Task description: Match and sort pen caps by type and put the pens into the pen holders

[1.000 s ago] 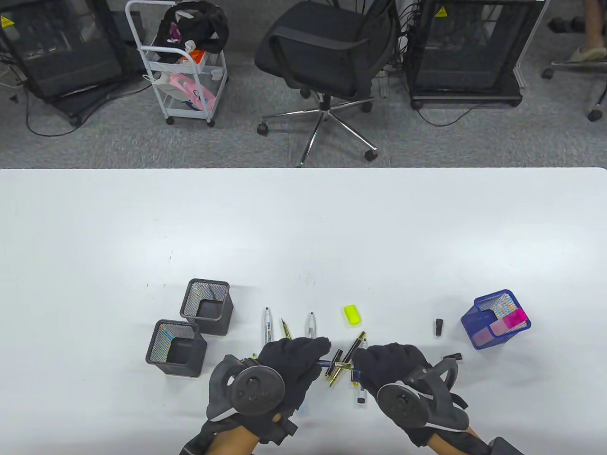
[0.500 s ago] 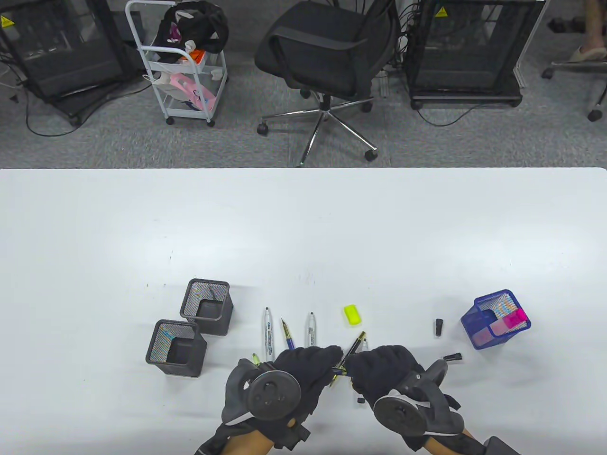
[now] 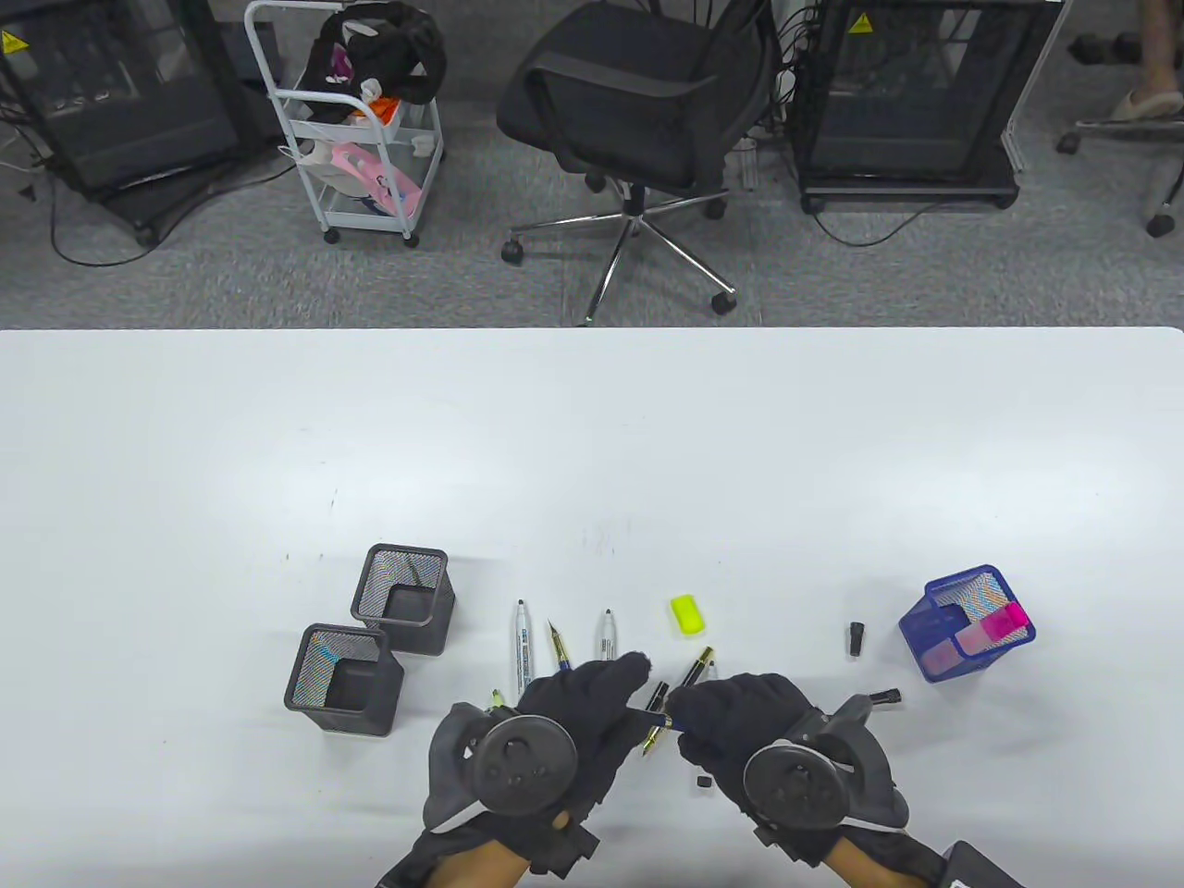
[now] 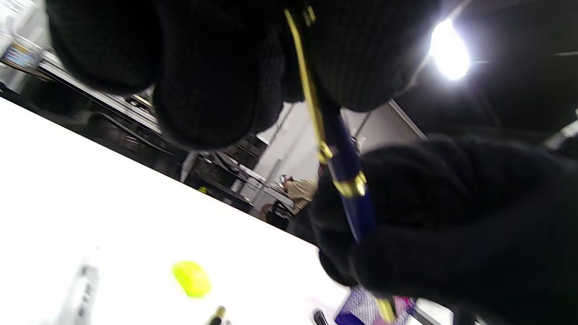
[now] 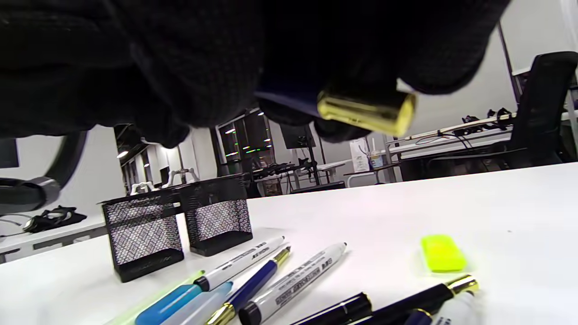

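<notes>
A blue pen with gold trim [image 3: 659, 720] hangs above the table between both hands. My left hand [image 3: 631, 689] pinches its capped end, where the gold clip [image 4: 311, 90] shows. My right hand [image 3: 689, 720] grips the barrel, and the gold end [image 5: 365, 110] pokes out of its fingers. Two black mesh holders [image 3: 402, 597] [image 3: 342, 680] stand to the left. On the right stands a blue mesh holder [image 3: 967, 622] with pink highlighters in it. White markers [image 3: 522, 647] [image 3: 606, 634], an uncapped blue pen [image 3: 559, 645] and a black pen [image 3: 694, 668] lie ahead of the hands.
A yellow cap [image 3: 686, 614] lies beyond the pens. Black caps [image 3: 857, 638] [image 3: 885, 696] lie near the blue holder, and a small black piece [image 3: 703, 782] sits by my right hand. A gold-nibbed pen [image 3: 655, 738] lies under the hands.
The two hands have drawn closer together, the left shifting right. The blue cap and barrel, held a little apart a second ago, now meet between the fingers.
</notes>
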`<act>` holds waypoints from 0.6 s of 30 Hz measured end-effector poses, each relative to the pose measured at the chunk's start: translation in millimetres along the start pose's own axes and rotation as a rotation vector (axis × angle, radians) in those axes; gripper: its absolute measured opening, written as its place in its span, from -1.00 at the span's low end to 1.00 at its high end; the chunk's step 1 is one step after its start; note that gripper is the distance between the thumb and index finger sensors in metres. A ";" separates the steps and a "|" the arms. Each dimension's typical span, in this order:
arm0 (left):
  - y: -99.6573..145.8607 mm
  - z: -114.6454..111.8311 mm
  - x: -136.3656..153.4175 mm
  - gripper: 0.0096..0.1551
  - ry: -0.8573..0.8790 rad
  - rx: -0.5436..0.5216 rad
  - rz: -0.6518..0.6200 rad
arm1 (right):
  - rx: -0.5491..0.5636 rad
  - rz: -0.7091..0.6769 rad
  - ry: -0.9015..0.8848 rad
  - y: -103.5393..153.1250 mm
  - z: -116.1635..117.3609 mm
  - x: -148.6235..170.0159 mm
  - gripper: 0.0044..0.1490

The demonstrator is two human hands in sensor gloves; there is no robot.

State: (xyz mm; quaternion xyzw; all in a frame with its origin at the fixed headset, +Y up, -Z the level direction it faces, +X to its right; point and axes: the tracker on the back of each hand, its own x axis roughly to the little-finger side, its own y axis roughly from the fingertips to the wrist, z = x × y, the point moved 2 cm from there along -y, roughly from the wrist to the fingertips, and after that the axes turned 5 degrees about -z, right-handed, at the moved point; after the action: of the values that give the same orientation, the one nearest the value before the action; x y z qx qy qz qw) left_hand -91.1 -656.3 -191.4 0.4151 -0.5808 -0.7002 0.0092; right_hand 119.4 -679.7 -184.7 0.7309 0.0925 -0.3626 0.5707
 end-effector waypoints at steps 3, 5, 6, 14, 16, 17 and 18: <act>3.3 5.3 9.4 -0.51 0.132 -0.021 0.031 | 0.002 0.004 -0.029 0.5 1.8 -0.8 -0.37; 2.9 8.0 11.8 -0.55 0.160 -0.028 0.031 | 0.008 -0.008 -0.028 0.2 2.2 -3.6 -0.36; 3.5 11.0 12.9 -0.55 0.153 -0.037 0.037 | 0.017 -0.012 -0.017 0.5 1.3 -5.0 -0.35; 20.1 77.5 25.9 -0.58 0.013 -0.238 0.097 | -0.016 0.090 0.030 4.5 -1.2 21.9 -0.24; 31.6 104.3 32.2 -0.58 -0.031 -0.343 0.133 | -0.023 0.124 0.032 5.1 -2.7 30.2 -0.24; 36.7 114.1 33.8 -0.58 -0.063 -0.372 0.146 | -0.020 0.130 0.033 5.2 -3.3 32.0 -0.24; 41.6 122.1 35.0 -0.57 -0.108 -0.395 0.161 | -0.021 0.136 0.035 5.1 -3.7 33.4 -0.24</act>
State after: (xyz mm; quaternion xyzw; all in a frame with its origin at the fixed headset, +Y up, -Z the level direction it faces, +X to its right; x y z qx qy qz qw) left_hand -205.8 -588.8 -179.6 0.3195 -0.4631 -0.8187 0.1151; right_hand 147.8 -687.3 -201.7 0.7357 0.0563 -0.3093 0.5999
